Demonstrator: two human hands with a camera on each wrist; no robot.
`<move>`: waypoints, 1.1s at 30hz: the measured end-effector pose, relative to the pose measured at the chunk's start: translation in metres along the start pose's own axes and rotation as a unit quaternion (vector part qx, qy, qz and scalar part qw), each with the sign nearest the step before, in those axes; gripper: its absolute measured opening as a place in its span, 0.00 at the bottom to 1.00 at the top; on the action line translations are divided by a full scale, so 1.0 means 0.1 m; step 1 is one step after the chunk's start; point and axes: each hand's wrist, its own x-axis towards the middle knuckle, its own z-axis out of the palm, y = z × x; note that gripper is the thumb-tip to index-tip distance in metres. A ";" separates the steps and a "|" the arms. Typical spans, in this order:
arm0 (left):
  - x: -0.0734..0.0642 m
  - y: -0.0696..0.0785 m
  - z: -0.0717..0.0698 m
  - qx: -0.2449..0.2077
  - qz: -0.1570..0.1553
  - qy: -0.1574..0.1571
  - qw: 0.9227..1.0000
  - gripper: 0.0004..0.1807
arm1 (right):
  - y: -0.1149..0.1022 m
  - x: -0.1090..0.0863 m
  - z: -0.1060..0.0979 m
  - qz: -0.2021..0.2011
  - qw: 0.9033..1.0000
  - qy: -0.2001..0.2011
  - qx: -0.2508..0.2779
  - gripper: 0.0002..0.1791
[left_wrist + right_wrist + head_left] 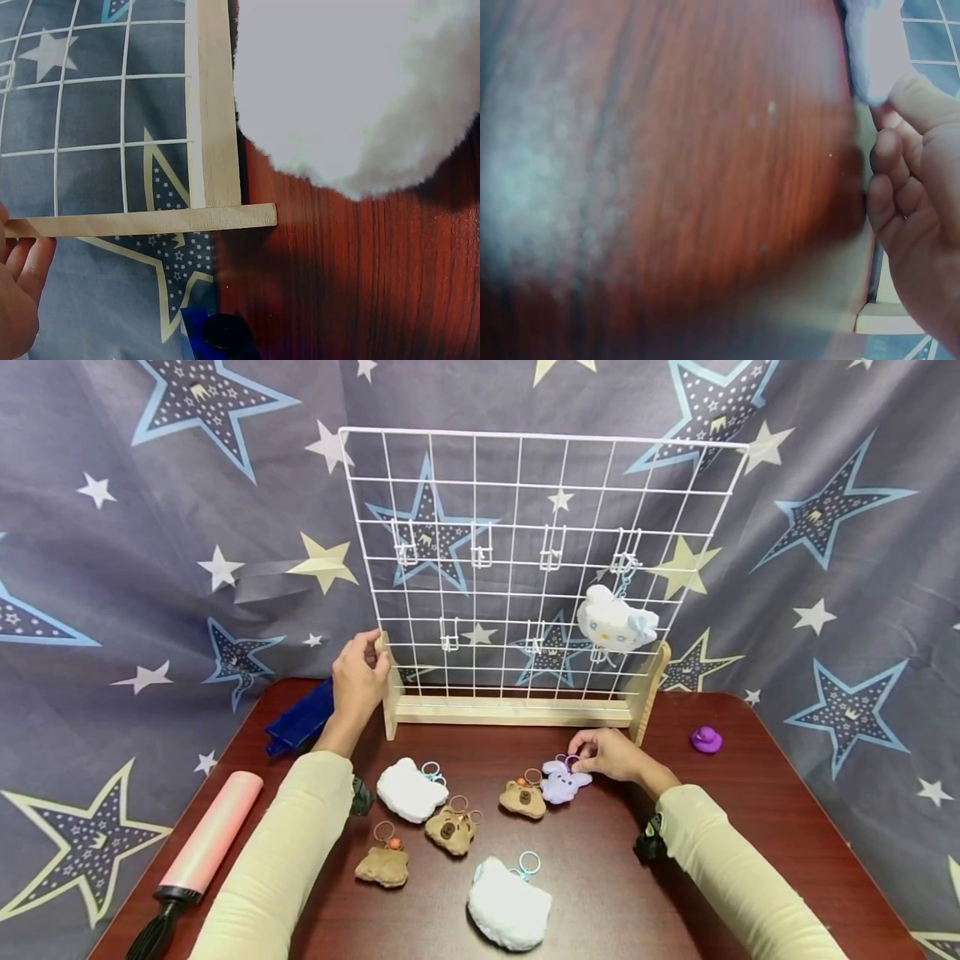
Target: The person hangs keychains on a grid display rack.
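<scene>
A white wire grid rack (517, 710) on a wooden base stands at the back of the table. My left hand (360, 677) grips the top of its left wooden upright (150, 223). With thumb and fingers my right hand (609, 755) pinches a lilac plush bunny keychain (564, 782) by its ring end, low over the table. Touching the bunny's left side in the head view is a brown bear keychain (522, 800). A white plush cat keychain (615, 620) hangs from the upper right hook (625, 560) of the rack.
Nearer me lie two white plush keychains (411, 791) and two more brown ones (451, 831). Several other hooks (551, 558) sit on the grid. A purple rubber duck (706, 740) stands at right; a pink pump (213, 835) and a blue item (300, 718) lie left.
</scene>
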 end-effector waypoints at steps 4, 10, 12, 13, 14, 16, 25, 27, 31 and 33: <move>0.00 0.00 -0.01 -0.001 -0.002 0.000 1.000 0.19 | -0.01 -0.01 0.00 -0.001 1.000 -0.002 -0.007 0.10; 0.01 0.00 0.00 -0.004 -0.008 -0.006 1.000 0.19 | -0.02 -0.03 -0.03 0.000 1.000 0.000 -0.019 0.11; 0.01 0.00 0.00 -0.004 -0.009 -0.007 1.000 0.19 | -0.02 -0.03 -0.03 0.000 1.000 -0.001 -0.022 0.11; 0.01 0.00 0.00 -0.004 -0.009 -0.007 1.000 0.19 | -0.02 -0.03 -0.03 -0.001 1.000 -0.002 -0.024 0.11; 0.01 0.00 0.00 -0.004 -0.010 -0.007 1.000 0.19 | -0.01 -0.03 -0.03 -0.001 1.000 -0.003 -0.026 0.11; 0.01 0.00 -0.01 -0.003 -0.011 -0.006 1.000 0.19 | -0.01 -0.03 -0.03 0.000 1.000 -0.003 -0.030 0.11; 0.00 0.00 -0.02 -0.005 -0.010 -0.007 1.000 0.19 | -0.03 -0.10 -0.10 0.000 1.000 -0.009 -0.013 0.10; 0.00 0.00 -0.02 -0.006 -0.011 -0.006 1.000 0.19 | -0.04 -0.12 -0.12 -0.005 1.000 -0.012 -0.006 0.11; 0.00 0.01 -0.02 -0.005 -0.013 -0.008 1.000 0.19 | -0.05 -0.15 -0.17 -0.019 1.000 -0.004 0.014 0.12; 0.00 0.01 -0.03 -0.005 -0.015 -0.010 1.000 0.20 | -0.06 -0.15 -0.18 -0.025 0.999 0.007 0.027 0.11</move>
